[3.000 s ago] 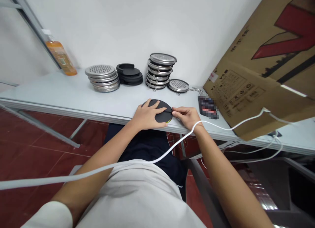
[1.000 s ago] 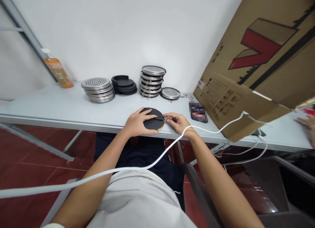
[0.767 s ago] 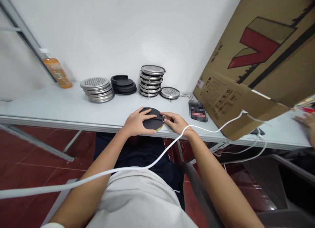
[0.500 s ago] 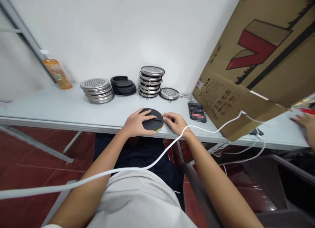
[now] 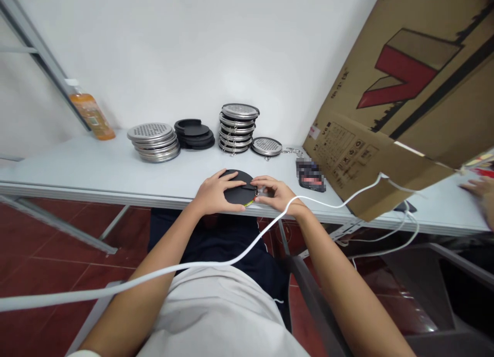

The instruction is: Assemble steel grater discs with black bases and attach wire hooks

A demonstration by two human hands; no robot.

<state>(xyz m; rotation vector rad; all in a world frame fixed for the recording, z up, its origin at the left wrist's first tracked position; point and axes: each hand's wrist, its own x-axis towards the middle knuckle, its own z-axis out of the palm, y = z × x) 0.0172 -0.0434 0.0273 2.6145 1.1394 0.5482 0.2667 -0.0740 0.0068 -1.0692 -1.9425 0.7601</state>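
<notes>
A flat black disc (image 5: 237, 194) lies at the table's front edge, a narrow yellow and red strip showing along its lower rim. My left hand (image 5: 216, 192) grips it from the left, fingers spread over the top and thumb at the near rim. On the right side, my right hand (image 5: 276, 193) has its fingertips at the disc's upper right and its thumb lower down, bracketing the rim. Between them sits a small metal ring (image 5: 257, 191), with little of it visible.
Behind stand perforated metal discs (image 5: 152, 141), black round covers (image 5: 195, 136), a chained stack (image 5: 238, 128) and one single disc (image 5: 266, 146). A dark packet (image 5: 311, 176), cardboard box (image 5: 386, 115), and orange bottle (image 5: 92, 115) flank them. A white cable (image 5: 239, 256) crosses in front. Another person's hand (image 5: 480, 190) is at right.
My right thumb and fingers have gone from a pinch on the small metal piece to a wider hold around the disc's right rim. My left hand stays put.
</notes>
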